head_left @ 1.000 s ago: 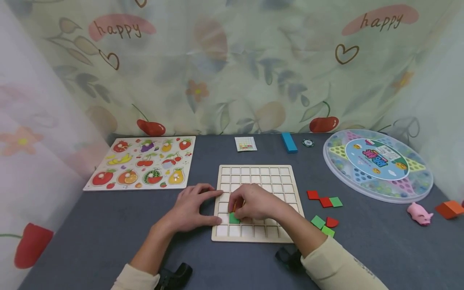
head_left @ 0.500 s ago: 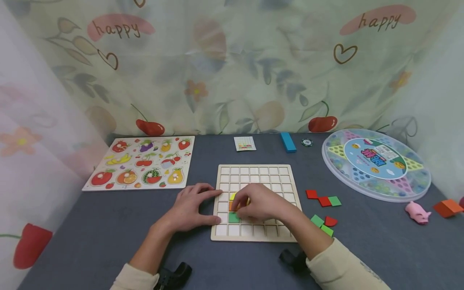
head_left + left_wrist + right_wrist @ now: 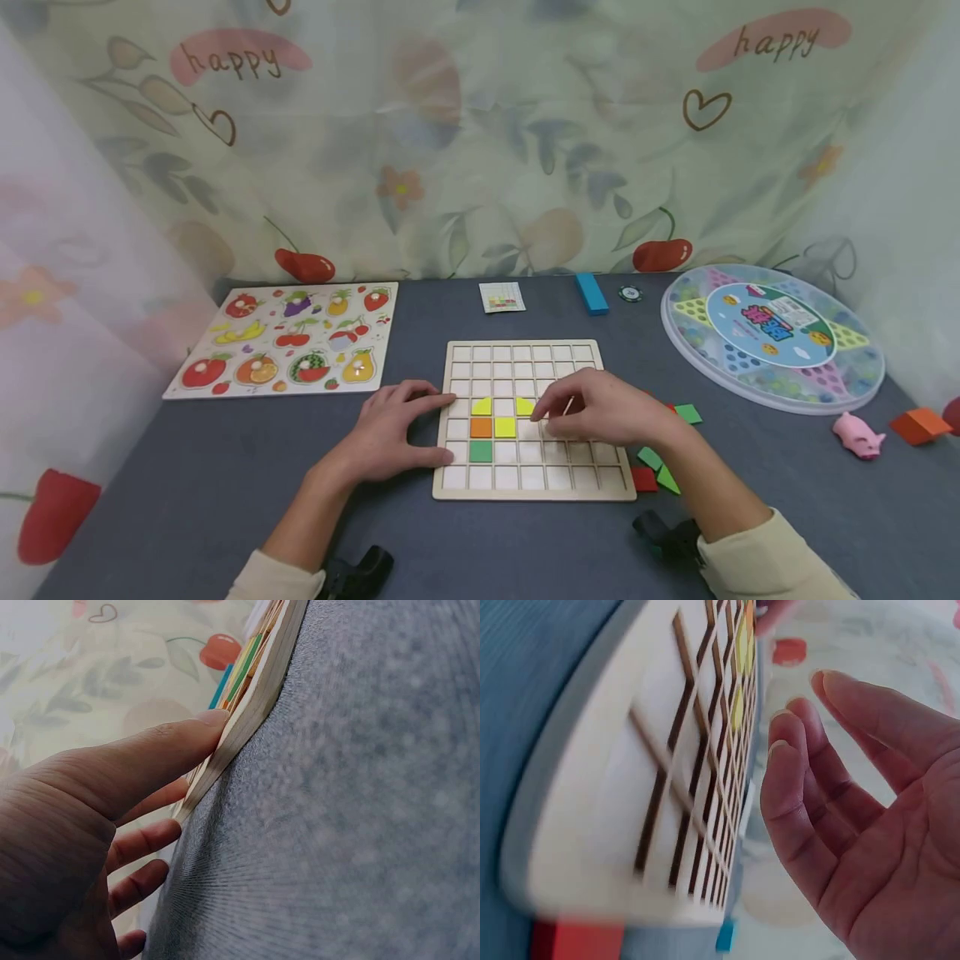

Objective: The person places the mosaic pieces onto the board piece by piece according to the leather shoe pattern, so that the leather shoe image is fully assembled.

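Note:
A wooden grid board (image 3: 534,483) lies in the middle of the grey table. Near its left side sit two yellow quarter-round pieces (image 3: 482,406), an orange square (image 3: 481,427), a yellow square (image 3: 505,427) and a green square (image 3: 481,451). My left hand (image 3: 444,428) lies flat on the table, its thumb (image 3: 150,757) and fingers touching the board's left edge (image 3: 255,705). Over the right half of the board hovers my right hand (image 3: 543,421). It is relaxed and empty, as the right wrist view shows: hand (image 3: 840,817), board (image 3: 630,787).
Loose green (image 3: 687,412) and red (image 3: 643,478) pieces lie right of the board. A fruit puzzle (image 3: 288,337) sits at the back left and a round game tray (image 3: 772,333) at the back right. A card (image 3: 502,297), blue block (image 3: 592,293), pink pig (image 3: 855,434) and orange block (image 3: 918,425) are also about.
My right hand has let go and moved right off the left cells, uncovering the yellow and orange pieces. The left hand has stayed put.

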`<state>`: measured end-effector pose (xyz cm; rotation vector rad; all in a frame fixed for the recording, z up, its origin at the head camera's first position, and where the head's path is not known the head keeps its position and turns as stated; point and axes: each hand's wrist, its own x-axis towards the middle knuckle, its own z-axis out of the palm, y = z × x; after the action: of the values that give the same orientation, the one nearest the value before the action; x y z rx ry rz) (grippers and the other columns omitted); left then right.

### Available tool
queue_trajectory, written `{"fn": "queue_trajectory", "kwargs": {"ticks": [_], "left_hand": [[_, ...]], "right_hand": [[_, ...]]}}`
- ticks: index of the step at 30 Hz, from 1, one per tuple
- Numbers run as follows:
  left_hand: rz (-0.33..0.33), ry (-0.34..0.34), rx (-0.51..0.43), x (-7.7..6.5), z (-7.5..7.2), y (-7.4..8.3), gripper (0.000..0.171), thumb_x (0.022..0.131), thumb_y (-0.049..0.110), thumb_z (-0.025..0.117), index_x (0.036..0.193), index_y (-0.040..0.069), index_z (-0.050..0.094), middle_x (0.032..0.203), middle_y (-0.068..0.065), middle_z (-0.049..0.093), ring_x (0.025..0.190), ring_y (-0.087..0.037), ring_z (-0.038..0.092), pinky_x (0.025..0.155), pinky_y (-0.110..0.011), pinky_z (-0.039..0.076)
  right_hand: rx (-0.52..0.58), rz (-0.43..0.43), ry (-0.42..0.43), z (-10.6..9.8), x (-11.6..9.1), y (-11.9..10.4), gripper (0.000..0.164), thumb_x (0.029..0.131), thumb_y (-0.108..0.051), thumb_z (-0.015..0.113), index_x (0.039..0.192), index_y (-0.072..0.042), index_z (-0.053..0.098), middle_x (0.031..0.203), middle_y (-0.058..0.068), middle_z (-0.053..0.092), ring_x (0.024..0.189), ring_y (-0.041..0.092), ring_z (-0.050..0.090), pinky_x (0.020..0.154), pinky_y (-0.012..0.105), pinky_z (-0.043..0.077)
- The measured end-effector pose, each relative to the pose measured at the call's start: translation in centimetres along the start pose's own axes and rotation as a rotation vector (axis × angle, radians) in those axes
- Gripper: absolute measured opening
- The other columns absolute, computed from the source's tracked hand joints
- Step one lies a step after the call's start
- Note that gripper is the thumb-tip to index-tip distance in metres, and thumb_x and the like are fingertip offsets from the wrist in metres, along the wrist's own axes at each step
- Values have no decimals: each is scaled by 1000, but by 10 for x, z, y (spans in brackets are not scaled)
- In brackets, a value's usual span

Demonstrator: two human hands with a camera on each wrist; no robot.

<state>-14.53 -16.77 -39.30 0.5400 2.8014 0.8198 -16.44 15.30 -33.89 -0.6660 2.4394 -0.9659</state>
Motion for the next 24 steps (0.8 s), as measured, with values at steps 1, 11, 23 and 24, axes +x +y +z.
{"fn": "queue_trajectory", "kwargs": {"ticks": [1,11,23,24], "left_hand": [[-1,-1,-1,0,0,0,71,84,50,83,147,28,59,147,-6,49,137,-34,37,116,-66,23],[1,2,-2,0,0,-2,72,84,51,83,147,29,59,148,-6,49,138,-34,36,116,-67,23],[-5,2,-1,1,1,-1,73,83,53,83,148,30,59,148,-6,49,138,-34,36,116,-67,23],[-5,2,-3,1,1,-1,73,83,53,83,147,30,59,148,-6,49,138,-34,36,116,-67,23]], "right_hand": [[1,10,-1,-3,-4,2,15,94,-18,74,108,-17,79,93,-1,69,86,19,61,74,34,53],[52,31,-43,-20,-41,31,16,95,-17,73,110,-9,75,88,1,65,78,18,59,67,27,51],[-53,105,-52,-17,-76,60,23,82,-14,83,102,-15,72,82,-3,61,70,12,57,62,25,48],[-67,111,-46,-15,-76,61,23,81,-15,84,101,-16,72,82,-3,60,70,11,56,62,25,48]]}}
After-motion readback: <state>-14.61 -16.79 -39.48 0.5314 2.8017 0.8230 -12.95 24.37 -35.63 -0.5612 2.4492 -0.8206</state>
